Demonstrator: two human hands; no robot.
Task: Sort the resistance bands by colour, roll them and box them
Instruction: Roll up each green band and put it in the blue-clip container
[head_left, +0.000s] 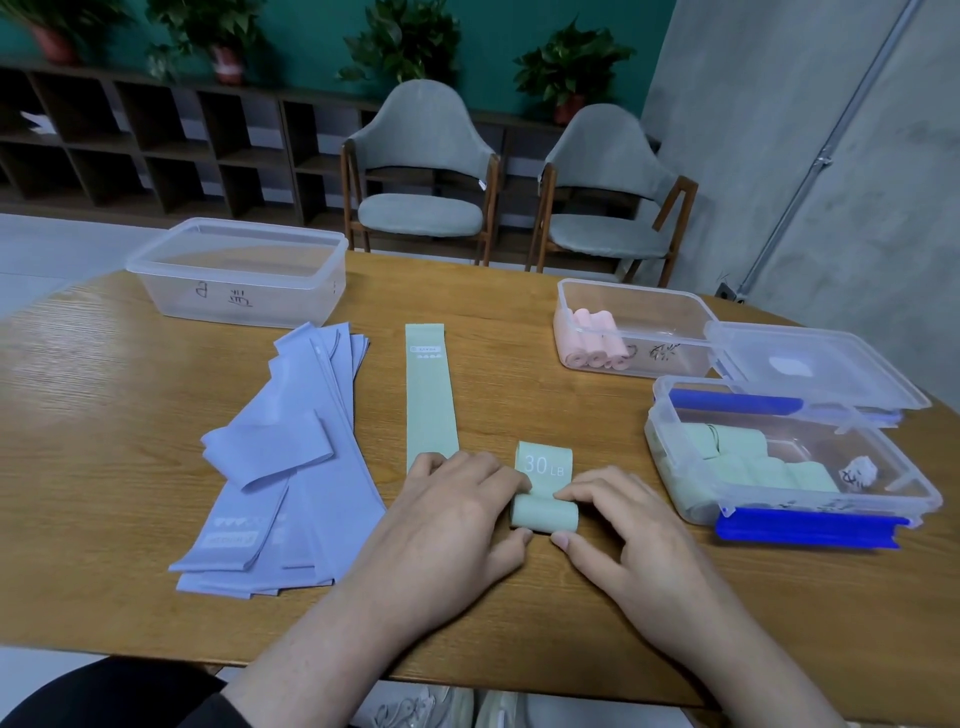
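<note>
Where the wooden worktop (156, 415) reaches its far left, a clear lidless box (239, 270) marked with handwriting is seen, with nothing visible inside. Nearer, a fanned pile of lilac bands (291, 452) is laid flat. Beside it, one flat green band (430, 395) is touched at its near end by the left hand (452, 514). A half-rolled green band (544, 491), printed "30 LB", is pinched at the roll's ends by the curled fingers (514, 486) of that hand and the right hand (623, 525). Far right, pink rolls (592, 338) are held in an open box (634, 327); green rolls (748, 462) are packed in the nearer blue-clipped box (795, 457), a loose lid (815, 364) resting behind.
</note>
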